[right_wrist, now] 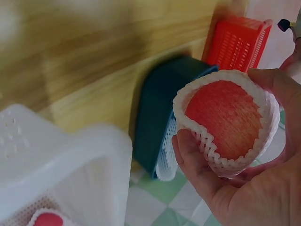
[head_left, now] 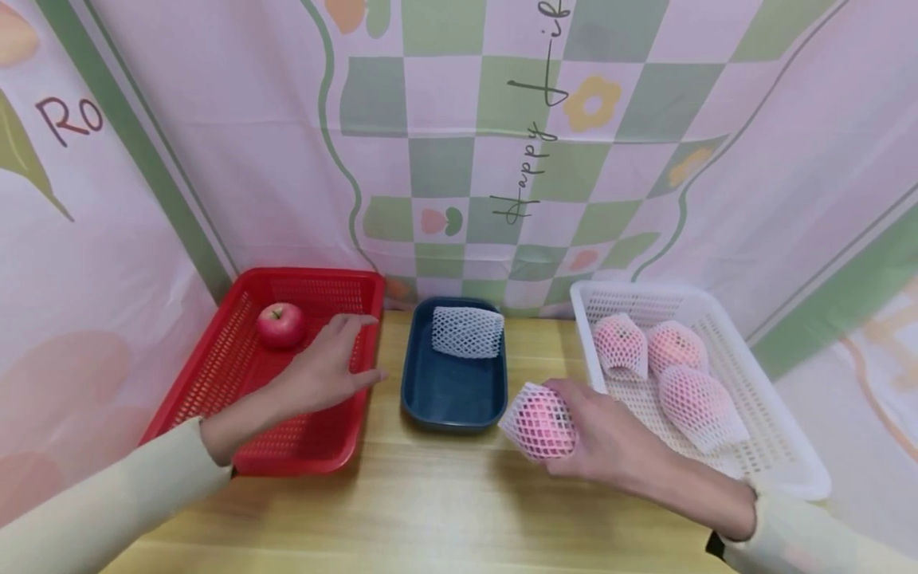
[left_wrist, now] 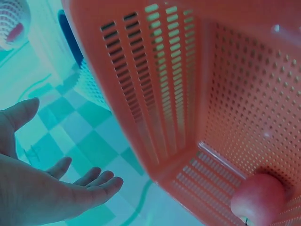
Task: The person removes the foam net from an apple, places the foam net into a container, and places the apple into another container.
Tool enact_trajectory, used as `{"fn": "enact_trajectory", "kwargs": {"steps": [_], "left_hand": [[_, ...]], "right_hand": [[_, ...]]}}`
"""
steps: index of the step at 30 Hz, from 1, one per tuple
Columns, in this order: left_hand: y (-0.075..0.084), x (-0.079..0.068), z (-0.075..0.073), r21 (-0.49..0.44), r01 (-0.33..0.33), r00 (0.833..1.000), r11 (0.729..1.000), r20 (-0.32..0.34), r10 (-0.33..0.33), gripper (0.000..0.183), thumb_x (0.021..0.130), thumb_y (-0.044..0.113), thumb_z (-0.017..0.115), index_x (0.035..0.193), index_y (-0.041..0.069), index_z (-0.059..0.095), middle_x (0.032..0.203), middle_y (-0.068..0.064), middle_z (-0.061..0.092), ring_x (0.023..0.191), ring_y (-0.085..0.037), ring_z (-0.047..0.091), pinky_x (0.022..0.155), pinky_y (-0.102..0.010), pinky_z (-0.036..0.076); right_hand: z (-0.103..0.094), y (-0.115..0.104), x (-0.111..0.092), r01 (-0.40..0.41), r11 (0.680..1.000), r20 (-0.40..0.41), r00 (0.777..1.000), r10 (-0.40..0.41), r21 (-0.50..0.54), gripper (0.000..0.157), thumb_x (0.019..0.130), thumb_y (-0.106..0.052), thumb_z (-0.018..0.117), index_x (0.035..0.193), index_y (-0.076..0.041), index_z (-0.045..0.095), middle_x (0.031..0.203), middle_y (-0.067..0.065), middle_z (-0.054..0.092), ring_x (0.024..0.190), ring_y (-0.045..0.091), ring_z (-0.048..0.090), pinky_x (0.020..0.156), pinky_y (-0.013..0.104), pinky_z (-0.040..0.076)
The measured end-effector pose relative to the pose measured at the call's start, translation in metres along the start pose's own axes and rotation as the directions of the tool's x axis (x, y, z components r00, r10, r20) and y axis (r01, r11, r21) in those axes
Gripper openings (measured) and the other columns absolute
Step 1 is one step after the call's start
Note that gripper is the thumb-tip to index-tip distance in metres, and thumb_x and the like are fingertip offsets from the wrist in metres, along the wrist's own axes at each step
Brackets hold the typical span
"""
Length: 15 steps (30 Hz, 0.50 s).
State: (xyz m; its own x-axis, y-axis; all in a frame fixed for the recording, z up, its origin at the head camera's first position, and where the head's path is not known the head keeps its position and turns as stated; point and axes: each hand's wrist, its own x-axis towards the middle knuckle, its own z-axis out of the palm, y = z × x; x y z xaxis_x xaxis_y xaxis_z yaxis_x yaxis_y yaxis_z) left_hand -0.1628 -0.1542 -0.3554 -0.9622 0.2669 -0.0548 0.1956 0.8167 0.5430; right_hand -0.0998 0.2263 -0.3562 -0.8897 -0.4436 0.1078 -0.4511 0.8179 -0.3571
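My right hand grips an apple in a white foam net, held above the table between the blue tray and the white basket. In the right wrist view the red skin of this apple shows through the sleeve's open end. My left hand hovers over the right side of the red basket, its fingers extended and holding nothing. A bare red apple sits in that basket's far left part. An empty foam net lies in the far end of the dark blue tray.
The white basket at the right holds several net-wrapped apples. Wooden table shows in front of the tray. Behind everything hangs a patterned curtain, close to the far rims of the containers.
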Motion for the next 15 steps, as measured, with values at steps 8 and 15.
{"fn": "enact_trajectory", "kwargs": {"steps": [8, 15], "left_hand": [[0.011, -0.016, 0.013, -0.024, -0.049, 0.999, 0.999, 0.020, 0.049, 0.083, 0.088, 0.033, 0.087, 0.156, 0.017, 0.042, 0.155, -0.014, 0.044, 0.136, -0.033, 0.050, 0.093, -0.057, 0.061], [0.019, -0.029, 0.026, -0.023, -0.142, 0.990, 0.990, 0.006, 0.142, 0.080, 0.088, 0.032, 0.088, 0.154, 0.015, 0.046, 0.152, -0.012, 0.049, 0.129, -0.028, 0.055, 0.097, -0.049, 0.061]], "right_hand": [[0.015, -0.009, -0.006, -0.001, 1.000, 0.054, 0.999, 0.001, 0.013, 0.095, 0.060, -0.037, 0.097, 0.139, -0.002, 0.058, 0.127, 0.018, 0.069, 0.105, 0.029, 0.071, 0.087, 0.048, 0.062], [0.027, -0.016, -0.011, -0.011, 1.000, 0.106, 0.994, 0.010, 0.005, 0.097, 0.058, -0.035, 0.098, 0.140, -0.003, 0.058, 0.122, 0.016, 0.070, 0.097, 0.027, 0.071, 0.081, 0.045, 0.063]]}}
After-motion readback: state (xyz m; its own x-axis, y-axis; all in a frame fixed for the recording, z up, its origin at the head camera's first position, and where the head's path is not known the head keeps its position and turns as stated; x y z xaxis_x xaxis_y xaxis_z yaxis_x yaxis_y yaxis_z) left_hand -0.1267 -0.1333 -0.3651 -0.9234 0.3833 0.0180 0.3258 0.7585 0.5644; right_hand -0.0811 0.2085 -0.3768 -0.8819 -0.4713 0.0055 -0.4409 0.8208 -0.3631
